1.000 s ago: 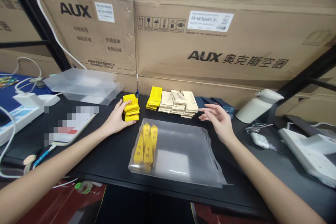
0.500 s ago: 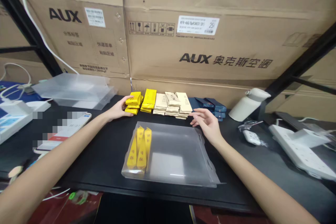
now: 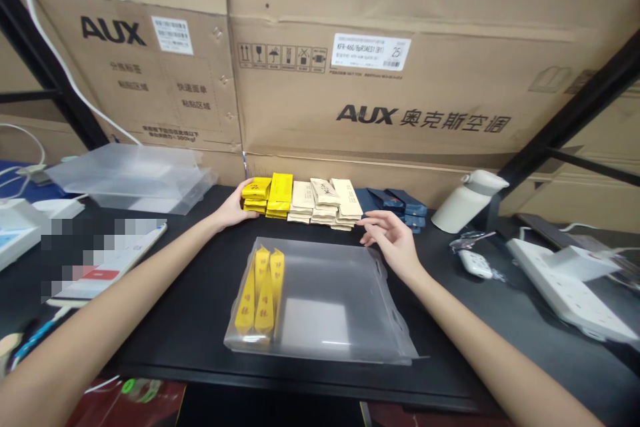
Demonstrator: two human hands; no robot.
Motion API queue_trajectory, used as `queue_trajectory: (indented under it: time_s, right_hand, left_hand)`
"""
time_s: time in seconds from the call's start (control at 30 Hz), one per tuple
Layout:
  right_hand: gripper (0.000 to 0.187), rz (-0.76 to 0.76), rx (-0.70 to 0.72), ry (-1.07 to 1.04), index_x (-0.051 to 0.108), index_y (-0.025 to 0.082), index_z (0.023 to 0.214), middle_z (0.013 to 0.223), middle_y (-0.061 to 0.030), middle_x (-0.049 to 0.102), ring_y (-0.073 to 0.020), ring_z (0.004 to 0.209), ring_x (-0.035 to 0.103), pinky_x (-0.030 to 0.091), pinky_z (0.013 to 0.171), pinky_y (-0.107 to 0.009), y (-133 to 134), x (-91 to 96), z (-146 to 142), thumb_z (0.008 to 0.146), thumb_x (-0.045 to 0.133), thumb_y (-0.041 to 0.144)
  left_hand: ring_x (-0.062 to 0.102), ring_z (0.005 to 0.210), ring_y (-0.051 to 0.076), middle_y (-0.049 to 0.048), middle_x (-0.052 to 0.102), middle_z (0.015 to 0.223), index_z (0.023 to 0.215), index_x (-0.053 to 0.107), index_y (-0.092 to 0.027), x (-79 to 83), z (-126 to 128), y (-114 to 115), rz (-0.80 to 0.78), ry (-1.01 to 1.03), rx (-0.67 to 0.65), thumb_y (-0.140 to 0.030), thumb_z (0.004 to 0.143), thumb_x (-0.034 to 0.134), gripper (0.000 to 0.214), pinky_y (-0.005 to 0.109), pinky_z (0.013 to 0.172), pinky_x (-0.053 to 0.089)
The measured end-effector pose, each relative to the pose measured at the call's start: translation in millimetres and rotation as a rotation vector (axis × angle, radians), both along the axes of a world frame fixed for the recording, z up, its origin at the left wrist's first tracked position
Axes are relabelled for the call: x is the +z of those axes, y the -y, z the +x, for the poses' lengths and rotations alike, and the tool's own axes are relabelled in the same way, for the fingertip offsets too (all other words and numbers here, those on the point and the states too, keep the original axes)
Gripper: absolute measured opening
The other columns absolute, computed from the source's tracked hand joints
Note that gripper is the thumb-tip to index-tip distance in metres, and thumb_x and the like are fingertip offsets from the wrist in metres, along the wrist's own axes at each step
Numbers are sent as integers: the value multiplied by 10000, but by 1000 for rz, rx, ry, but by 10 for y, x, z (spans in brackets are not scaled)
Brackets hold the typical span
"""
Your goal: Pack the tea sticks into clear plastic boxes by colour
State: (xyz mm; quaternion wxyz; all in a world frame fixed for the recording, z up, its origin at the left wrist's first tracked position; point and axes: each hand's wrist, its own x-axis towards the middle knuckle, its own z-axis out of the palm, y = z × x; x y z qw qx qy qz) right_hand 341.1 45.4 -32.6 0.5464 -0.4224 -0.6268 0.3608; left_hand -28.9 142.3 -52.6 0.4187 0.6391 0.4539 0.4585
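Note:
My left hand point(image 3: 231, 209) is wrapped round the left side of a small stack of yellow sachets point(image 3: 255, 193), which now sits against a second yellow stack point(image 3: 279, 195). To their right lie beige sachets point(image 3: 326, 201) and dark blue sachets point(image 3: 397, 205) in a row along the cardboard boxes. My right hand point(image 3: 391, 241) hovers open, fingers spread, at the far right corner of a clear plastic pouch point(image 3: 330, 300). Inside the pouch, at its left end, lie several yellow sachets point(image 3: 260, 289).
Big AUX cardboard boxes point(image 3: 370, 80) stand behind the black table point(image 3: 190, 320). Clear plastic pouches point(image 3: 135, 177) are piled at the left, with a phone point(image 3: 107, 260) nearer me. A white bottle point(image 3: 463, 200), keys point(image 3: 475, 257) and a power strip point(image 3: 570, 287) lie at the right.
My left hand has pushed the small yellow stack back and to the right, up against the other yellow stack. My right hand has drifted slightly toward the pouch corner.

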Motion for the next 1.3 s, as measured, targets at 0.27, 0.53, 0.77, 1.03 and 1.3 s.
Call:
queue_trajectory:
  time_s: [0.27, 0.53, 0.77, 1.03, 1.3]
  right_hand:
    - [270, 23, 0, -2, 568, 186, 1029, 943, -56, 694, -110, 566, 649, 534, 535, -259, -8, -15, -3, 772, 632, 243]
    - [277, 42, -4, -6, 571, 188, 1015, 939, -48, 691, -105, 553, 645, 529, 534, -257, 11, 17, -11, 739, 594, 198]
    - [299, 43, 3, -2, 562, 188, 1035, 951, -53, 693, -115, 564, 652, 534, 540, -271, 74, 59, -52, 737, 594, 207]
    - [66, -120, 9, 87, 499, 194, 676, 487, 75, 539, -67, 323, 470, 377, 354, -181, -9, 163, 106, 683, 564, 185]
    - [233, -803, 717, 413, 700, 133, 717, 323, 44, 517, -62, 218, 380, 336, 291, -145, 13, 513, 649, 814, 587, 312]
  left_hand:
    - [410, 1396, 300, 159, 428, 1517, 1484, 297, -226, 21, -53, 33, -96, 89, 8, -218, 569, 857, 1073, 436, 1152, 346]
    - [449, 1375, 259, 122, 497, 1476, 1452, 397, -216, 90, 75, 51, -159, 176, 29, -268, 598, 884, 984, 378, 1165, 339]
    - [508, 1327, 270, 130, 542, 1434, 1404, 463, -209, 60, 83, 49, -128, 190, 130, -361, 705, 810, 796, 380, 1126, 391]
    - [345, 1431, 305, 201, 337, 1553, 1422, 376, -168, 200, 110, 133, -33, 70, 416, -378, 726, 792, 837, 421, 1160, 314]
    - [662, 987, 255, 56, 696, 960, 932, 645, -217, 588, 72, 930, 386, -471, 34, -419, 819, 653, 231, 413, 983, 491]
